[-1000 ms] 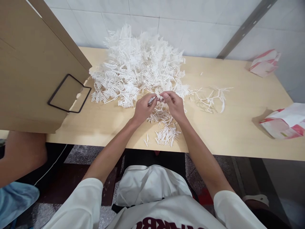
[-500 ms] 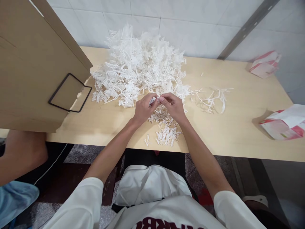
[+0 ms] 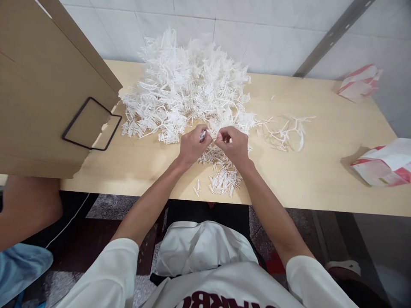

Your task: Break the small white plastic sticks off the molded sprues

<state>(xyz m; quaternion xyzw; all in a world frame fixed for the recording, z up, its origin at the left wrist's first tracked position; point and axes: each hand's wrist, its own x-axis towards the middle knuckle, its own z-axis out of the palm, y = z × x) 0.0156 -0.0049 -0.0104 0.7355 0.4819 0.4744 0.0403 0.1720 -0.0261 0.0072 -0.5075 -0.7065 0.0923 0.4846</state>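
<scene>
Just in front of a big heap of white branched plastic pieces, my two hands work close together. My left hand is closed, with a bit of white plastic showing between its curled fingers. Thumb and forefinger of my right hand are pinched together; whatever lies in them is too small to make out. Below the hands lies a small pile of thin white plastic sticks, with a few loose sticks to its left. Bare branched white stems rest right of the heap.
A cardboard sheet stands at the left, with a black wire frame against it. Two red-and-white paper bags sit at the right of the wooden table. Another person's arm shows at the left edge.
My hands have drawn slightly apart, leaving a small gap between the fingertips. The view has shifted a little; the heap and the small pile look the same.
</scene>
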